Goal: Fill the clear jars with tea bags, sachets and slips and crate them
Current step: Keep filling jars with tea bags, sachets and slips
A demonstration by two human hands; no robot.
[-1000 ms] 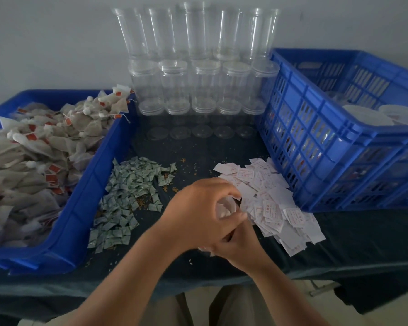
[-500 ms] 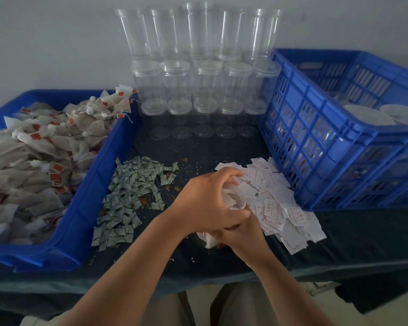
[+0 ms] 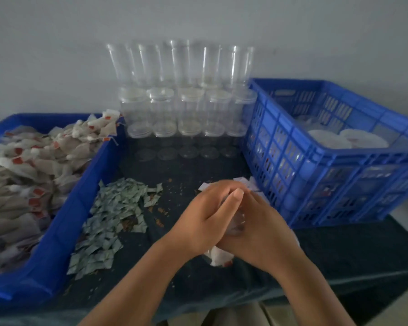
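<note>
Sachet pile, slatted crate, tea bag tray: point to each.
Sachet pile (image 3: pixel 113 220), head view, heap's middle.
Slatted crate (image 3: pixel 353 184), head view, front wall.
Tea bag tray (image 3: pixel 80 203), head view, right wall.

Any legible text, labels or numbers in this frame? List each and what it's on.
Nothing is readable in this frame.
Red tags on the tea bags: too blurred to read.
Green print on the sachets: too small to read.
Print on the slips: mostly hidden, nothing legible.
The crate and jars: no marking visible.
</note>
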